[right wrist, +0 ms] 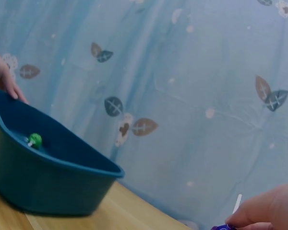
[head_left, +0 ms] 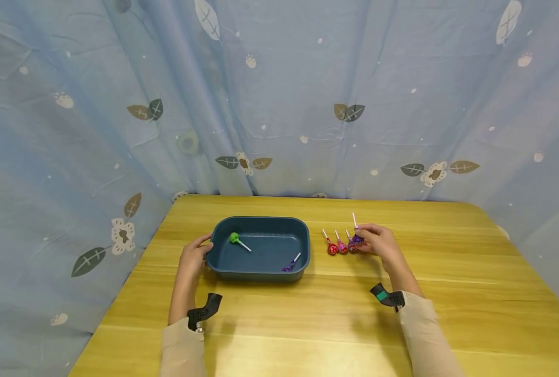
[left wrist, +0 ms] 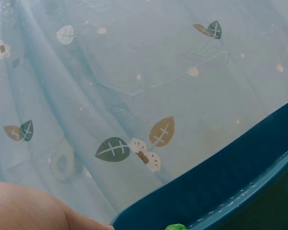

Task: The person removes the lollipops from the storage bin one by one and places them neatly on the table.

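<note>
My left hand grips the left end of a dark blue plastic tub, thumb over its rim. Inside the tub lie a green lollipop toward the left and a purple-wrapped lollipop near the front right. To the right of the tub, my right hand pinches a purple lollipop by its wrapped head, the white stick pointing up. Just left of those fingers, a red lollipop, a pink lollipop and another purple lollipop lie in a row on the table.
The wooden table carries all of this. Behind it and along its left side hangs a light blue curtain with leaf and flower prints. Each wrist wears a black camera band.
</note>
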A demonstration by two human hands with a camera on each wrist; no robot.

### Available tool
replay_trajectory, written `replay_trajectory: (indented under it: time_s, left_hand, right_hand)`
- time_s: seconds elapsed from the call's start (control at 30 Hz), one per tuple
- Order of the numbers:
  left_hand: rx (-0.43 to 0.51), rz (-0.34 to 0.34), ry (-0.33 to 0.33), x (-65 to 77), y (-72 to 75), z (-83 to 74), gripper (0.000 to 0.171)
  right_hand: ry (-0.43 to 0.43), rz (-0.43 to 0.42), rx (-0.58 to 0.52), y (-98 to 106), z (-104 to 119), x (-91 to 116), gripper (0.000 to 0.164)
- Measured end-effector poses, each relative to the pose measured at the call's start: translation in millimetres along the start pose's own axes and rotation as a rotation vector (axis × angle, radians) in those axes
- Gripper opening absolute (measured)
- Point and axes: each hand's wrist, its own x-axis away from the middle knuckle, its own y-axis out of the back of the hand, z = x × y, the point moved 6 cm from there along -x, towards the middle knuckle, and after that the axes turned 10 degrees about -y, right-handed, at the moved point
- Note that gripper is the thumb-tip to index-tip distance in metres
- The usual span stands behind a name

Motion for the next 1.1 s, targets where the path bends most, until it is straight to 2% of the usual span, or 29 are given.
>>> replay_trajectory:
  time_s: [0.4,0.53,0.77,0.93,1.1]
  left_hand:
    - [-0.011,0.000,0.001,0.1,-0.7,0.7,0.043]
    - [-0.009,-0.005,0.001,-0.2,-0.2,1.2,0.042]
    - [-0.008,0.000,0.003,-0.5,-0.9,1.6,0.042]
    - [-0.013,0.002,-0.009,-0.5,-1.1,0.9,0.042]
    - [-0.011,0.005,-0.011,-0.7,-0.7,1.3,0.042]
  right_hand:
    - [-0.017,0.005,-0.061,35.8,-10.9,1.8,0.048]
    - [-0.018,-0.036,-0.071,47.3,-14.2,1.4,0.048]
    - [-0.056,-0.077,-0.267,68.0,-30.1,-3.8,0.042]
    - [-0.081,-0.131,-0.285,77.7,-40.0,-7.2,0.041]
    - [-0.103,-0.145,-0.301,80.9,-46.7,-9.8,0.042]
